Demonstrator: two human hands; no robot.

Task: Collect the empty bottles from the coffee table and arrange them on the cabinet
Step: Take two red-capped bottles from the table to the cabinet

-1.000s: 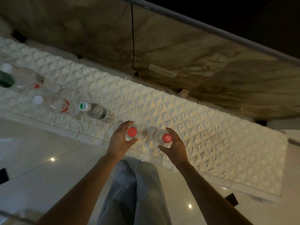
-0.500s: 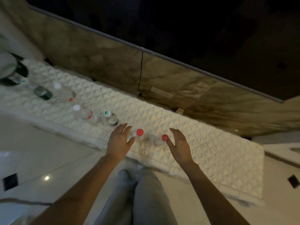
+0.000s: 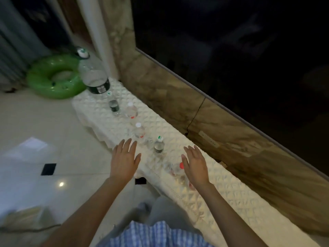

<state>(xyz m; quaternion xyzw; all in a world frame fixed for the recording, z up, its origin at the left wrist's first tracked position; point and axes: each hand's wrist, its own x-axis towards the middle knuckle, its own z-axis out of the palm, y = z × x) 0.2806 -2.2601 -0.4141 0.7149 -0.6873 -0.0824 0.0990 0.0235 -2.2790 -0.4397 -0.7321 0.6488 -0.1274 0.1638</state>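
Left hand (image 3: pixel 124 160) and right hand (image 3: pixel 195 165), fingers spread wide and holding nothing, hover above the cabinet (image 3: pixel 231 191). Empty bottles (image 3: pixel 159 144) stand in a row along its top, the red-capped bottle (image 3: pixel 178 169) just beside the right hand

Green inflatable swim ring (image 3: pixel 53 77) lies on pale glossy floor tiles (image 3: pixel 44 122) with small black inset squares (image 3: pixel 48 169), near grey curtains (image 3: pixel 12 50). Marble wall panel (image 3: pixel 222 125) carries a white socket strip (image 3: pixel 208 139); dark screen (image 3: pixel 240 41) above it.
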